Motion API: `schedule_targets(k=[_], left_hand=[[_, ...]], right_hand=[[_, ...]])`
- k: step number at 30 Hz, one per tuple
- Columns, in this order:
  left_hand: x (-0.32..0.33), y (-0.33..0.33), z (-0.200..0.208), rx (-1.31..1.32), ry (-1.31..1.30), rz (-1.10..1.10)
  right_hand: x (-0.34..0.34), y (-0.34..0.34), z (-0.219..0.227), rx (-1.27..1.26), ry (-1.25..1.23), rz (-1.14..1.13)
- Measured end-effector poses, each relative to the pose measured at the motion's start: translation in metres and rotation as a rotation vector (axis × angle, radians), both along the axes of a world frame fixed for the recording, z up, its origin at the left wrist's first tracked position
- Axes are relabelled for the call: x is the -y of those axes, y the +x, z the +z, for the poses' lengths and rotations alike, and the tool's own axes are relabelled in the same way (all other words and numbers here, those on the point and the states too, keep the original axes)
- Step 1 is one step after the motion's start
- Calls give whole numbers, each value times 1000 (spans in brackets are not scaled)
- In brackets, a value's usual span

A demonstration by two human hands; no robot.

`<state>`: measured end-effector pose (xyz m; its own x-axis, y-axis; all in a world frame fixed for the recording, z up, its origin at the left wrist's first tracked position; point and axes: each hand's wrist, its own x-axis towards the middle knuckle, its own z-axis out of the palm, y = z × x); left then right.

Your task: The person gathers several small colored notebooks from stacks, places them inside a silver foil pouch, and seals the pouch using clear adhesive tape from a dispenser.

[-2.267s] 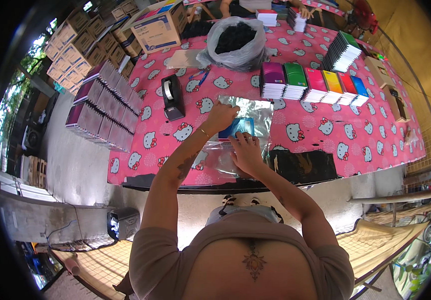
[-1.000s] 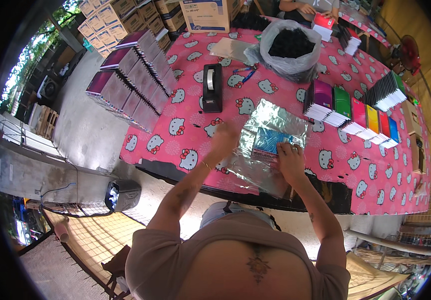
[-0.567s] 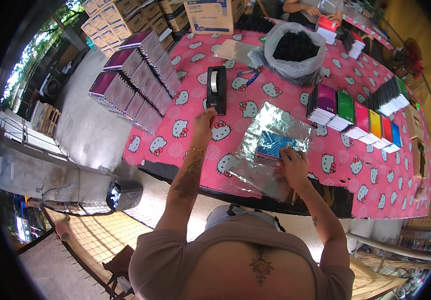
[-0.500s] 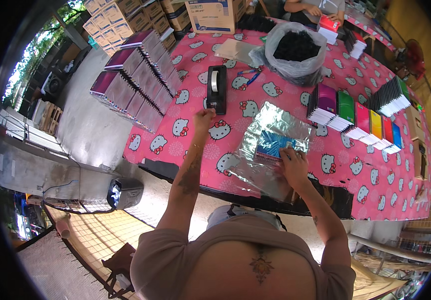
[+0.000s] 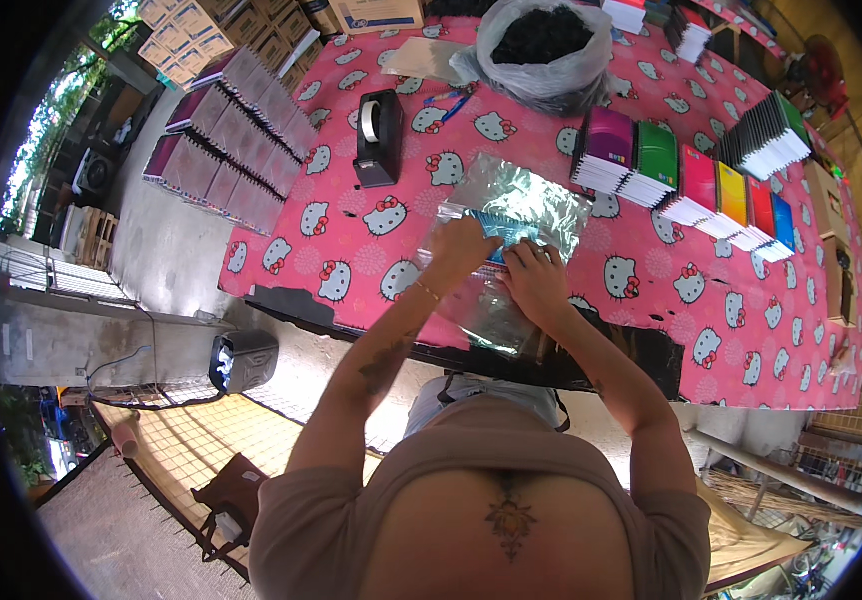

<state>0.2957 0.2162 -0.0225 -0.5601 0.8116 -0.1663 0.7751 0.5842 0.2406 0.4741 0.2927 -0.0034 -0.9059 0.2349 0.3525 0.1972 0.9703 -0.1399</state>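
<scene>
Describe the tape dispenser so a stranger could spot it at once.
Find the pink cat-print tablecloth. On its left part, right of the purple-topped notebook stacks, sits the tape dispenser. Unlike them, it is one long black body holding a pale roll.

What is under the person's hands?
A blue notebook shows between the left hand and right hand, with clear plastic around it. The hands cover part of the notebook; its underside is hidden.
</scene>
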Motion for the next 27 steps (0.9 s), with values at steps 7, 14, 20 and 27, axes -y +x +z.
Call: schedule_targets(k=[7,14,20,27], left_hand=[[20,27,43,-121,141,-2],[31,63,40,-281,804,-478],[50,28,29,317,779,53],[54,-56,-3,151,973,216]], right_hand=[[-19,4,12,53,-141,-16],[-145,-51,10,304,-844,155],[-144,-29,57,470,-1461,37],[-72,2,96,-219,-360,304]])
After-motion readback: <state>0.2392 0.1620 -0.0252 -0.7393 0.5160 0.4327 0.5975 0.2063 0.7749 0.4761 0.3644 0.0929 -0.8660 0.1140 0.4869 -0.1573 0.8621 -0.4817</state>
